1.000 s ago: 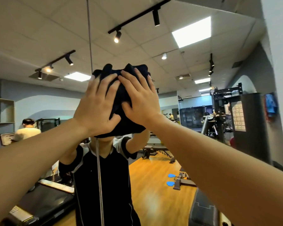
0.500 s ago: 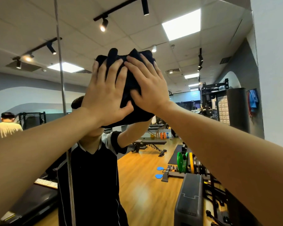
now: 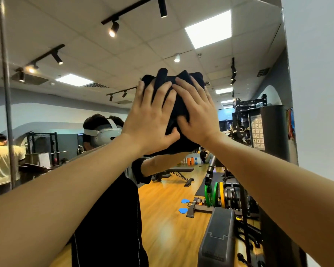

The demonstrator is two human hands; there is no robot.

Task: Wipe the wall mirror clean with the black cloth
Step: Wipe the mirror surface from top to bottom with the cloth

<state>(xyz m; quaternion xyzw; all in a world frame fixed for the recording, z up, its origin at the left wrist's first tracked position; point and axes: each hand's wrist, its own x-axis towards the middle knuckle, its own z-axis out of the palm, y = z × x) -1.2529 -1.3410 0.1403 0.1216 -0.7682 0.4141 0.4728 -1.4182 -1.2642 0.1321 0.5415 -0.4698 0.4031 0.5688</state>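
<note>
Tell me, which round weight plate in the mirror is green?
The green plate is the leftmost one on the rack, low in the wall mirror. The yellow plate stands just right of it, then darker ones.

Pretty bright indoors, light comes from the ceiling panel (image 3: 208, 28) and track spotlights (image 3: 113, 29). Wide-angle lens bends the edges, forearms look slightly soft.

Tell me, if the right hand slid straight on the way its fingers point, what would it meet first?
Likely only more mirror. The right hand presses flat on the black cloth, fingers pointing up and left, where nothing visible blocks the glass.
</note>
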